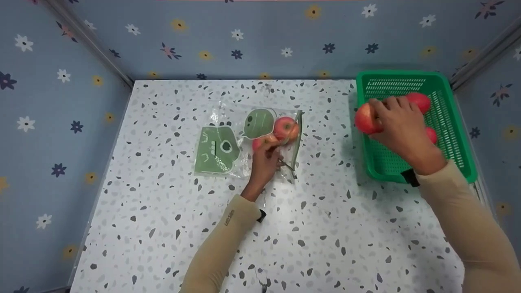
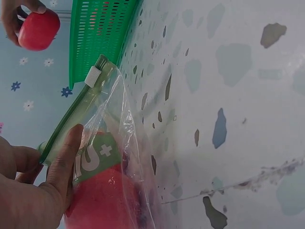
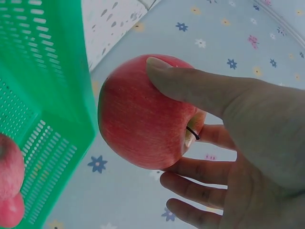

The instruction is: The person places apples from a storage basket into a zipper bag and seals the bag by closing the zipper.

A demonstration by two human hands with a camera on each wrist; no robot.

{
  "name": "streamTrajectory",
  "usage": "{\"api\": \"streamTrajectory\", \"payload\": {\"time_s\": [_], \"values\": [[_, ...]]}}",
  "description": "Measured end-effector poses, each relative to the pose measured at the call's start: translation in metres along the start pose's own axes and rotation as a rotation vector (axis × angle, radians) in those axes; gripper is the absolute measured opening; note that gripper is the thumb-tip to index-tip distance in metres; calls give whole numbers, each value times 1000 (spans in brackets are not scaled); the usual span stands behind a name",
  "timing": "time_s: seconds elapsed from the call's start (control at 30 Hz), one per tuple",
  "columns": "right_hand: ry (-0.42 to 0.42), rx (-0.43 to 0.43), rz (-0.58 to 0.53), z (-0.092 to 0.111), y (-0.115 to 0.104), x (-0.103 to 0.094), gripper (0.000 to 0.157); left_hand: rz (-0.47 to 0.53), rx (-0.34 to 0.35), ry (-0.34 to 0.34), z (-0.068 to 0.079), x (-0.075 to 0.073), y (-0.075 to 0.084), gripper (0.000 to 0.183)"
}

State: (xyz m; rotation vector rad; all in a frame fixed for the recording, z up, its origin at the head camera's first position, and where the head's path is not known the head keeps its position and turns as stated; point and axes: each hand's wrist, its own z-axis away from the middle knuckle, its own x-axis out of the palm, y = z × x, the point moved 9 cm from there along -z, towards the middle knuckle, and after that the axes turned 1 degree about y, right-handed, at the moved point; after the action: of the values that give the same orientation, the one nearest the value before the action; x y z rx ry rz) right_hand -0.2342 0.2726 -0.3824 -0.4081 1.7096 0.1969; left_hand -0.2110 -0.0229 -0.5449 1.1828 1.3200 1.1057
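At the basket's left rim, right hand [image 1: 401,126] has an apple [image 1: 368,118], clamped: thumb on one side, fingers round the other. Stem end faces the palm in the right wrist view. That apple is at the fingertips, left of the hand, overlapping the rim as seen from the head.

Below the right hand: green basket [image 1: 386,177], slotted walls. Two more apples inside, one just beyond the knuckles [image 1: 418,101], one beside the wrist and partly covered by it [image 1: 431,135].

Well left of that grip: left hand [image 1: 264,165], thumb and fingers together on the mouth edge of a clear zip bag [image 1: 244,140]. Bag lies flat on the speckled table [image 1: 325,224], mouth toward the basket, green print left of the fingers. Two apples in it, near the mouth: one right by the left fingertips [image 1: 260,141], one just past them [image 1: 286,126]. White slider [image 2: 93,76] sits on the green zip strip, ahead of the left fingers. Flowered wall [image 1: 260,40] beyond both hands.
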Motion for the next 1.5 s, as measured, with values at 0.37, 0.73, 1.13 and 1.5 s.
{"api": "streamTrajectory", "payload": {"time_s": [0.37, 0.73, 1.13, 1.5], "values": [[37, -57, 25, -5, -25, 11, 78, 4, -18, -10, -1, 1, -2, 26], [26, -110, 14, -5, -51, 28, 83, 3, -29, -12, -1, 1, -3, 24], [-33, -130, 7, -5, -70, 47, 84, 12, -4, -17, 0, 2, -2, 24], [-46, -126, -4, -3, -83, 63, 79, -35, 27, 3, -1, 1, 0, 26]]}}
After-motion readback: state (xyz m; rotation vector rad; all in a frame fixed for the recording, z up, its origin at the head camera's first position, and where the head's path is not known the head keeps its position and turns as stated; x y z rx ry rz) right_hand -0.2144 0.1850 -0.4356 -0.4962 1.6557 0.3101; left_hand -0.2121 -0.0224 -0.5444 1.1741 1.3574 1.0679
